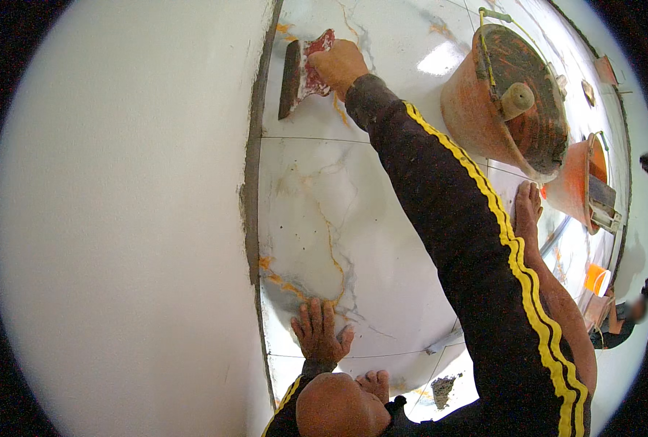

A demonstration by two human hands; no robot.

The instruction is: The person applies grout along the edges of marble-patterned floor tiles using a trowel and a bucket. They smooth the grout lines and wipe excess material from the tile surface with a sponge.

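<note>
My right hand [340, 64] is closed around the handle of a red float [313, 65] smeared with white. Its long dark pad [289, 80] stands on edge over the marbled floor tiles [309, 175], close to the wall; whether it touches the tile cannot be made out. Nearer to me, my left hand [316, 331] lies flat with fingers spread on a tile beside the wall joint, holding nothing. The black sleeve with yellow stripes on my right arm crosses the view and hides part of the floor.
A white wall [134, 218] runs along the left, with a rough grey gap at its foot. At right stand a large mortar-stained bucket [469, 109] and a smaller orange bucket [568, 182] with tools in it. My bare foot [528, 207] is beside them. Another person [615, 324] is at far right.
</note>
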